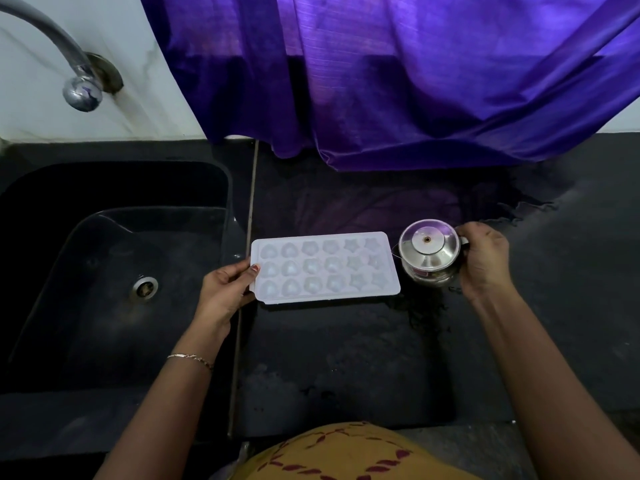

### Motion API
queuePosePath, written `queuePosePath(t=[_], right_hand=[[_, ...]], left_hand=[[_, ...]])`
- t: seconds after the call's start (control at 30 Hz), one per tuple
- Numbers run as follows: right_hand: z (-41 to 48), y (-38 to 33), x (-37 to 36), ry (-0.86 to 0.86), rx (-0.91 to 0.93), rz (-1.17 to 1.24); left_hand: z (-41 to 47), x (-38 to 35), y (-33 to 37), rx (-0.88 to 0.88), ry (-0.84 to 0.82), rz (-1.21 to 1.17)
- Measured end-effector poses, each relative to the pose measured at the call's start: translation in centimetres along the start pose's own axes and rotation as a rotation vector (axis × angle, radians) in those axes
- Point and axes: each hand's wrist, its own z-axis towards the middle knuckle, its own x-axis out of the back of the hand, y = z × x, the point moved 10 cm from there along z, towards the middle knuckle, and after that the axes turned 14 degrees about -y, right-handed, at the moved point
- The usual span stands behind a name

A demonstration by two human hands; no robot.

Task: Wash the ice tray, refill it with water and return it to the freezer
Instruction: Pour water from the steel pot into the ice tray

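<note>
The ice tray (pixel 325 268) lies flat on the dark desk (pixel 346 358), just right of the sink (pixel 221 188), with its long side running across the view. It is a pale, whitish plastic rectangle with rounded corners and a flat rim all round, and it carries three rows of six moulds: hearts at the left end, rounded flower-like shapes in the middle, stars at the right end. Whether the moulds hold water cannot be told from here. The left hand (pixel 225 289) grips the tray's left short edge, thumb on top of the rim and the other fingers curled beneath it; a thin bracelet (pixel 192 358) sits on that wrist. The right hand (pixel 485 258) is closed round the handle of a small steel pot (pixel 429 252) with a domed lid and a knob at its centre. The pot stands just beside the tray's right end, and its thin spout points at the tray's far right corner — whether spout and tray touch is unclear. The desk looks wet around and in front of the pot. The sink is dark, with a round metal drain (pixel 144 288) in its floor, and a curved tap (pixel 52 39) comes out of the white wall above it. A purple curtain (pixel 398 81) hangs behind the desk, its hem resting on the surface — well apart from the tray.
</note>
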Motion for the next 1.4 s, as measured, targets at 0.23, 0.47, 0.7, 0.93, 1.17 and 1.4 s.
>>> queuePosePath(t=[0.23, 0.47, 0.7, 0.93, 1.17, 1.4], right_hand=[[0.7, 0.1, -0.4, -0.023, -0.013, -0.141], [1.1, -0.1, -0.8, -0.058, -0.019, -0.253], [1.2, -0.2, -0.9, -0.059, -0.012, -0.265], [1.2, -0.4, -0.9, -0.045, -0.006, -0.276], [1.5, -0.3, -1.2, -0.051, -0.009, -0.279], [1.6, -0.5, -1.5, -0.061, -0.002, -0.284]], left_hand=[[-0.1, -0.1, 0.1, -0.006, 0.015, 0.006], [0.0, 0.0, 0.0, 0.008, 0.030, 0.002], [-0.2, -0.1, 0.1, 0.007, 0.026, 0.005], [-0.3, -0.1, 0.2, 0.010, 0.029, 0.007], [-0.4, -0.2, 0.3, 0.004, 0.027, 0.001], [-0.2, 0.0, 0.2, 0.011, 0.022, 0.003]])
